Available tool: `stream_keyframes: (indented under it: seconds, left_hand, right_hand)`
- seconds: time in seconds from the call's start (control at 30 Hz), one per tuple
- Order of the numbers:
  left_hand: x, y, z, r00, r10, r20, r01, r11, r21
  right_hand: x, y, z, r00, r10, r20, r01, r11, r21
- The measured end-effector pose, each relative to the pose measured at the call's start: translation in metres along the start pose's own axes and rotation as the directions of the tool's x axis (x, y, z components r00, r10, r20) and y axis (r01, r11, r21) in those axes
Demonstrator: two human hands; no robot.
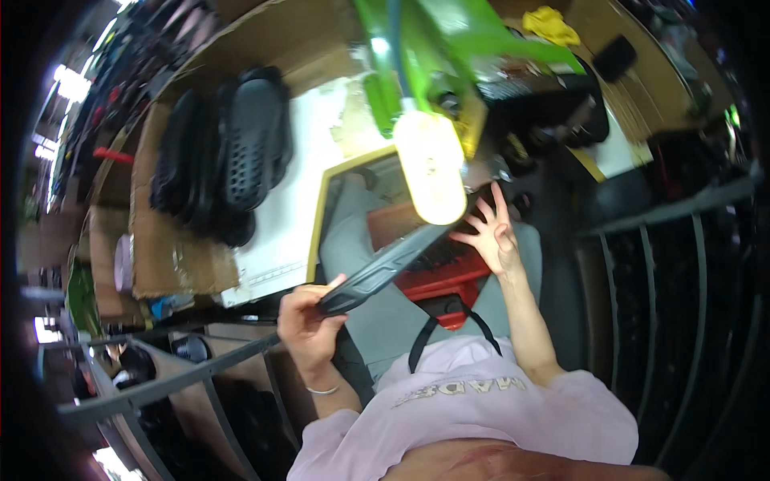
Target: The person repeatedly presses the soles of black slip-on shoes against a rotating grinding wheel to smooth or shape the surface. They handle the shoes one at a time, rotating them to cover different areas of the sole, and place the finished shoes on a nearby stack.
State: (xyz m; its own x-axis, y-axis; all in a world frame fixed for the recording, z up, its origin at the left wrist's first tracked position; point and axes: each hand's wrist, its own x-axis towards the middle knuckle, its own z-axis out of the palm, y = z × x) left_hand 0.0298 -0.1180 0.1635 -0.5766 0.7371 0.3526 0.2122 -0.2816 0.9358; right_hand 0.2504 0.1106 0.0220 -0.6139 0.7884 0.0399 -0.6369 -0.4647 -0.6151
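A dark grey shoe sole [389,268] is held edge-on and slanted above my lap. Its lower left end is pinched between the thumb and fingers of my left hand [309,325]. My right hand [496,240] is by the upper right end, fingers spread wide. Whether a fingertip there touches the sole I cannot tell. A glowing lamp [431,164] hangs just over that end and hides part of it. More black soles [249,144] stand packed together in a cardboard box [180,264] at the left.
Green plastic [481,48] covers the far middle, near a black object [553,104] and a yellow cloth [552,26]. A red container [439,284] sits between my legs. Metal rails [674,210] run along the right, with another rack [172,389] at the left.
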Motion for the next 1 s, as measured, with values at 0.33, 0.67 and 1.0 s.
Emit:
stream_keyframes:
  seconds: [0.33,0.67,1.0]
  left_hand:
    - [0.053,-0.096,0.122,0.966,-0.211,0.15,0.234,0.961,-0.15]
    - [0.063,-0.11,0.107,0.982,0.107,0.155,-0.121,0.989,0.086]
    - [0.069,-0.098,0.051,0.997,0.066,0.026,-0.064,0.996,-0.06]
  right_hand:
    - [0.011,-0.099,-0.011,0.773,-0.616,-0.15,0.344,0.607,-0.717]
    - [0.029,-0.109,0.006,0.772,-0.63,-0.086,0.343,0.527,-0.778]
    - [0.034,-0.052,0.033,0.828,-0.558,-0.057,0.345,0.587,-0.733]
